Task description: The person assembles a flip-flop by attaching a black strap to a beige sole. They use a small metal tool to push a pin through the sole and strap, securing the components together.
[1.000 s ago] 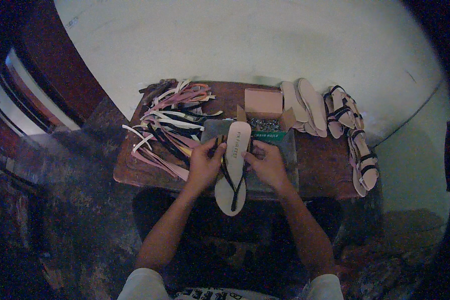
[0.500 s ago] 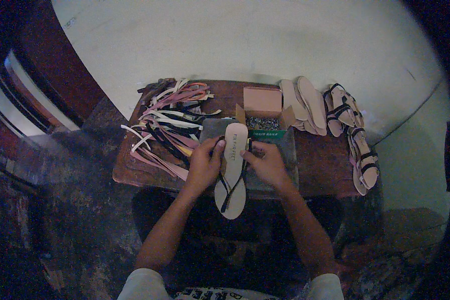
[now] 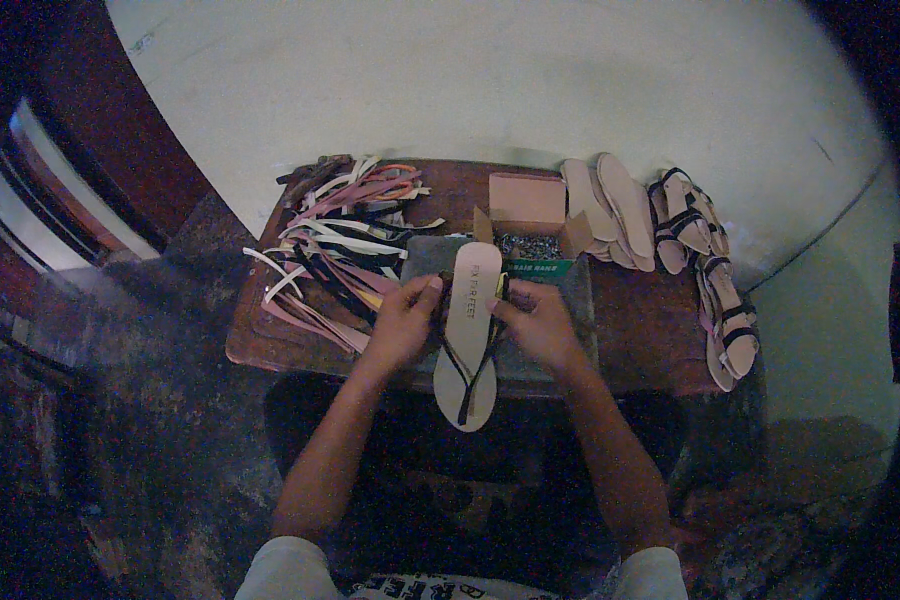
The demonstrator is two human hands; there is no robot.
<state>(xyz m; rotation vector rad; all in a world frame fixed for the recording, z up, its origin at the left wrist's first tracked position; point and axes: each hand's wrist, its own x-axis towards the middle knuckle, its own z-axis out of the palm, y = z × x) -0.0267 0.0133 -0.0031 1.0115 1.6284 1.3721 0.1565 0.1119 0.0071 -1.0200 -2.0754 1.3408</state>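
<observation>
A pale beige sandal sole with dark printing is held upright in front of me, its heel end pointing away. A black strap makes a V over the front part, its point near the toe. My left hand is closed in a pinch on the strap's left end, just beside the sole's edge. On the other side my right hand is closed on the sole's right edge and the strap there, thumb on top. The fingers under the sole are hidden.
The brown wooden table bears a dark grey slab. An opened green box of small nails stands behind the sandal. Many loose straps lie left. Bare soles and finished black-strapped sandals line the right.
The sandal has shifted slightly right and away from me, turning a little. My left fingers have drawn slightly off the sole's left edge. My right hand keeps its grip.
</observation>
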